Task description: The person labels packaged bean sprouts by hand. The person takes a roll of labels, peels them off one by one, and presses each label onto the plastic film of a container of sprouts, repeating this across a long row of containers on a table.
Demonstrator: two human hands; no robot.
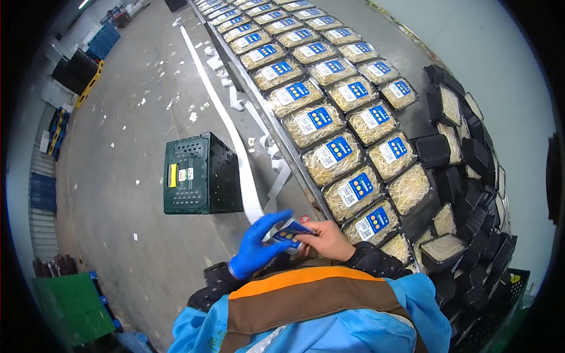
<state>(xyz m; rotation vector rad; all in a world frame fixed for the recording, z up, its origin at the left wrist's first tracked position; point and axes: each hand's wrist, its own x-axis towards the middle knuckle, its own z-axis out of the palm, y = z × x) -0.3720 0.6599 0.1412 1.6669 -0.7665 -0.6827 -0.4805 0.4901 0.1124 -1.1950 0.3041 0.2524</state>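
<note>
A grey concrete floor (118, 176), littered with paper scraps (193, 116), stretches across a packing hall. On it stands a dark green crate (187, 197), short of the desk's left edge. A long white strip (226, 115) runs between crate and desk (299, 166) toward the worker; loose, it could catch on the crate or underfoot and tug at the hands.

Off the desk's near left corner, a blue-gloved left hand (254, 246) curves around the left side of a blue label (285, 233); whether its fingers pinch it, I cannot tell. The bare right hand (329, 241) has its fingers clamped on the label, thumb on top. An uneven pull between the two could crease it, and any exposed adhesive might cling to the glove.

Rows of labelled sprout trays (331, 156) fill the desk to its left edge, where a passing sleeve could shift one. Nearer its right edge sits an unlabelled tray (409, 189), easily overlooked among so many look-alikes. Past that edge, black trays (432, 151) lie heaped and tilted; one bump might start a slide and spill sprouts.
</note>
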